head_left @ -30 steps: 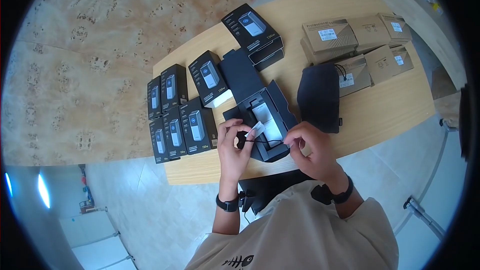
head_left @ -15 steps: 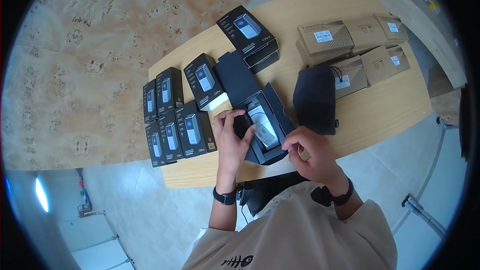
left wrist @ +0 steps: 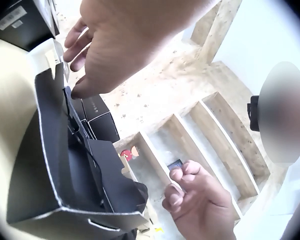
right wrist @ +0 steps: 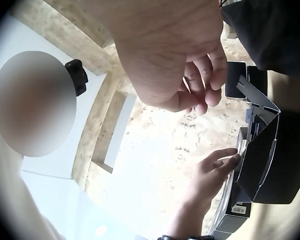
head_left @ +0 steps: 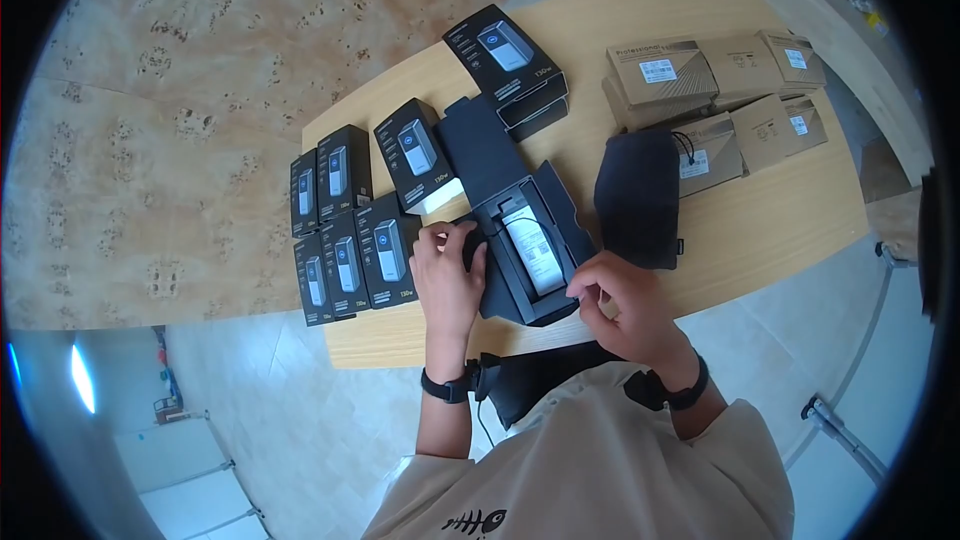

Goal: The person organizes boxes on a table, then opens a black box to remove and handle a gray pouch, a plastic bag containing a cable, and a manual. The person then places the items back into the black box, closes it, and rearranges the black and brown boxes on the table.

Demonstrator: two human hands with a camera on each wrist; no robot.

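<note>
An open black box point(head_left: 561, 212) lies in front of me with its lid point(head_left: 480, 150) folded back. Inside, a white packet with printed labels point(head_left: 537, 257) lies in the inner recess. A thin black cable runs along the inside in the left wrist view. My left hand point(head_left: 449, 278) is at the box's left side, thumb near the rim and fingers loosely bent, nothing seen gripped between them. At the right front corner of the box hovers my right hand point(head_left: 630, 305), its fingers loosely curled and holding nothing.
Several black printed boxes point(head_left: 388, 248) stand left on the wooden table point(head_left: 760, 225), with another stack point(head_left: 500, 55) behind. A dark drawstring pouch point(head_left: 637, 200) lies right of the open box. Brown cartons point(head_left: 660, 75) are stacked at the far right.
My left hand has let go of the white-labelled piece and moved left to the box's side. The white packet now lies flat inside. My right hand has let go of the cable and barely moved.
</note>
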